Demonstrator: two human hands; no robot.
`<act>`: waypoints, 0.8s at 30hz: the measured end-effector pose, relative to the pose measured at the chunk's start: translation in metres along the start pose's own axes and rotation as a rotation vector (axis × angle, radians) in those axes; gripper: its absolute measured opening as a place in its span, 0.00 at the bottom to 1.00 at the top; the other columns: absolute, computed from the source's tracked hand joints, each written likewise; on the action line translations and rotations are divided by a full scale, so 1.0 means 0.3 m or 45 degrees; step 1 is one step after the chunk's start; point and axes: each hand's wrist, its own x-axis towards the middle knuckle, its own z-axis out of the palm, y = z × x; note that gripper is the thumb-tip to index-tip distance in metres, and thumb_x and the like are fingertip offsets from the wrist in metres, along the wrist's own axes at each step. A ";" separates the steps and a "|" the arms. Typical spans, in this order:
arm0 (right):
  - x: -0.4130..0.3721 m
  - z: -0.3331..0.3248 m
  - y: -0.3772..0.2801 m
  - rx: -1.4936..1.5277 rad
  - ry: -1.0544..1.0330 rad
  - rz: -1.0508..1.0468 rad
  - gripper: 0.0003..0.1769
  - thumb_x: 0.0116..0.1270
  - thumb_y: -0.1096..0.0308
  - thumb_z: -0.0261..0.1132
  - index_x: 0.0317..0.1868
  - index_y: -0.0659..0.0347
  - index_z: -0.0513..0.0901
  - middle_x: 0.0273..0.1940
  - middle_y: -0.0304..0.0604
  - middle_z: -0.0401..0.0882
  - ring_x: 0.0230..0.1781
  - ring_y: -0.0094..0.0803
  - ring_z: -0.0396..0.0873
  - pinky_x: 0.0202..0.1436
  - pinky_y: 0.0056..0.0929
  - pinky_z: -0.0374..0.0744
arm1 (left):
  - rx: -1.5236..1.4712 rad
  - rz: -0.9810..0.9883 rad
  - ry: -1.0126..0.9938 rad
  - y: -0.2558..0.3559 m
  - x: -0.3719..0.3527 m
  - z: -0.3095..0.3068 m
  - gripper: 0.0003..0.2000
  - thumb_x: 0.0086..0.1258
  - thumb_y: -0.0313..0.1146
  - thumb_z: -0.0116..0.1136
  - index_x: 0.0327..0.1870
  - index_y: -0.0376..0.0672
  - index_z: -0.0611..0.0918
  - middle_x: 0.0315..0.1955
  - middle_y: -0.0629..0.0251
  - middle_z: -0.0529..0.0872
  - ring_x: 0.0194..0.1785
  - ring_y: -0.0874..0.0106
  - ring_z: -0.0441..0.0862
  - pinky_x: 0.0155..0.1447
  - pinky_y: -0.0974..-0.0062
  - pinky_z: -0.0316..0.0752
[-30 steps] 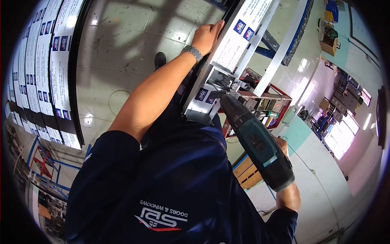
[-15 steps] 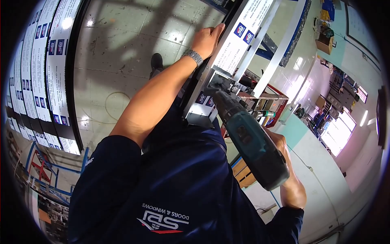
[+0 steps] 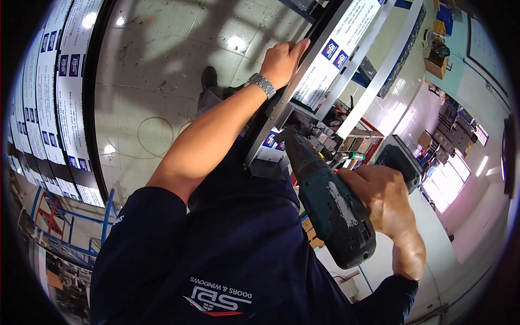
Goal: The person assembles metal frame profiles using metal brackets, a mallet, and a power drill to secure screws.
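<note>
My right hand (image 3: 382,197) is wrapped around the handle of a teal and black cordless drill (image 3: 337,214). The drill's battery (image 3: 402,160) shows beyond my knuckles, and its chuck end points up-left at the near end of a film-covered aluminium profile (image 3: 325,67). Whether the tip touches the metal cannot be made out. My left hand (image 3: 283,64), with a metal watch on the wrist, is closed on the profile's dark left edge, thumb lying along it. Printed white film with blue logos covers the profile's top face.
Several film-wrapped profiles (image 3: 73,103) lie side by side at the left. Bare metal bars (image 3: 374,81) run alongside the profile. A red-framed rack (image 3: 362,142) with tools stands behind the drill. A blue metal stand (image 3: 70,225) is at lower left, and a hose loop (image 3: 154,135) lies on the floor.
The drill has rolled in my right hand, so its scuffed side and battery now show. The right hand has moved up and right into fuller view. My left hand keeps its grip on the profile.
</note>
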 end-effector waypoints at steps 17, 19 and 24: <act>0.000 0.093 0.006 0.436 0.029 0.161 0.19 0.56 0.60 0.69 0.43 0.65 0.82 0.27 0.51 0.80 0.29 0.50 0.84 0.32 0.42 0.79 | -0.024 -0.040 0.030 0.004 -0.008 0.017 0.33 0.78 0.62 0.49 0.37 0.33 0.87 0.23 0.48 0.86 0.28 0.56 0.85 0.38 0.63 0.77; 0.006 0.086 0.008 0.431 0.042 0.146 0.19 0.56 0.60 0.69 0.43 0.64 0.82 0.27 0.51 0.80 0.29 0.50 0.84 0.32 0.42 0.79 | 0.001 -0.044 0.015 -0.005 -0.001 0.017 0.33 0.78 0.61 0.49 0.37 0.33 0.87 0.23 0.48 0.86 0.28 0.56 0.85 0.38 0.63 0.77; 0.006 0.079 0.009 0.437 0.015 0.139 0.21 0.55 0.59 0.70 0.45 0.64 0.82 0.29 0.50 0.81 0.30 0.51 0.84 0.33 0.43 0.79 | -0.003 -0.123 -0.014 0.016 -0.006 0.011 0.33 0.77 0.61 0.50 0.35 0.32 0.87 0.26 0.45 0.87 0.35 0.49 0.87 0.45 0.59 0.79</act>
